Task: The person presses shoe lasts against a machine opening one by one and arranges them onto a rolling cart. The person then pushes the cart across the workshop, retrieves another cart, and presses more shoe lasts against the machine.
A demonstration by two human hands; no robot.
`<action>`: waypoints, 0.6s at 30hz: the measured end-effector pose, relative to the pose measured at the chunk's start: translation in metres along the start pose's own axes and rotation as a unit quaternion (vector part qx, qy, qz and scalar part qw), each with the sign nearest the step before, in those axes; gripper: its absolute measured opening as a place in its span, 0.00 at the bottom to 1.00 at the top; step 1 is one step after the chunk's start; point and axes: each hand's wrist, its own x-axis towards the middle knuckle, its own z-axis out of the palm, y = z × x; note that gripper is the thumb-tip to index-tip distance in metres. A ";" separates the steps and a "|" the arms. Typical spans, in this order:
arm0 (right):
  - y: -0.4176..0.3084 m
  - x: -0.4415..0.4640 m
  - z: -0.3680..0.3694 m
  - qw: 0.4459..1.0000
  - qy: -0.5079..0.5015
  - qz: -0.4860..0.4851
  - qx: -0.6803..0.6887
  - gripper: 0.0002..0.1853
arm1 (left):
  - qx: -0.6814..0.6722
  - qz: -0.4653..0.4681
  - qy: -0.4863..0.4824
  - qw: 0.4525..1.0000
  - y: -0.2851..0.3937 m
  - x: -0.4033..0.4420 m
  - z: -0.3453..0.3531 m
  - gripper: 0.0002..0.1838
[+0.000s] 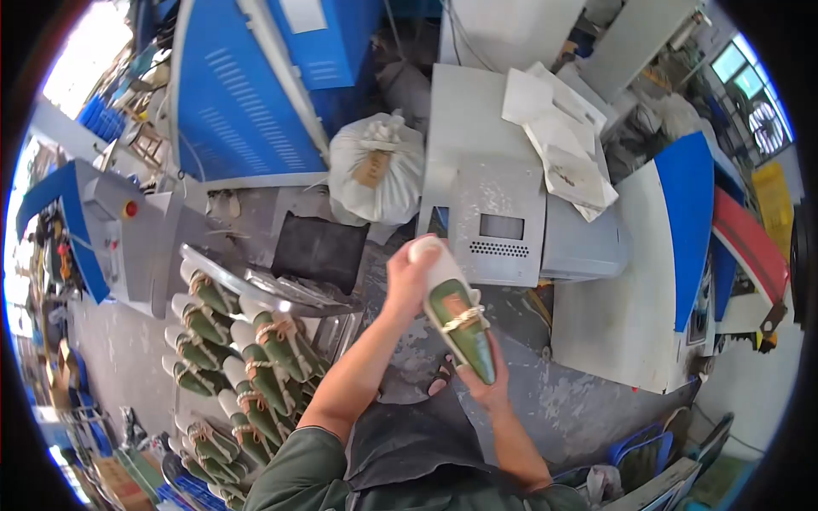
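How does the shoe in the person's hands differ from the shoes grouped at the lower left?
The held shoe is on its own, with the left hand at its pale end and the right hand near its toe; the grouped shoes crowd together, untouched.
The held shoe's toe catches a bright shine, while the grouped shoes look duller.
Both have green, pointed fronts, pale heel ends and light cord across them.

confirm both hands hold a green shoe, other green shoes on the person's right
Wrong side: the head view shows the other green shoes on the person's left. The left hand and right hand do hold a green shoe.
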 end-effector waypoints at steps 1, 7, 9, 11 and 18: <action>0.022 0.003 -0.016 0.999 0.036 0.003 -0.005 0.38 | 0.056 -0.024 -0.013 0.998 -0.022 0.014 0.017 0.19; 0.080 0.028 -0.049 0.978 0.206 0.020 -0.004 0.34 | 0.422 0.367 -0.132 0.819 -0.098 0.033 0.070 0.24; 0.108 0.038 -0.060 0.966 0.204 -0.085 -0.131 0.36 | 0.376 0.363 -0.311 0.794 -0.110 0.040 0.057 0.24; 0.119 0.045 -0.066 0.960 0.196 -0.092 -0.176 0.36 | 0.392 0.366 -0.335 0.775 -0.116 0.054 0.058 0.25; 0.088 0.069 -0.078 0.918 0.120 -0.129 -0.356 0.37 | 0.397 0.342 -0.327 0.786 -0.133 0.076 0.064 0.20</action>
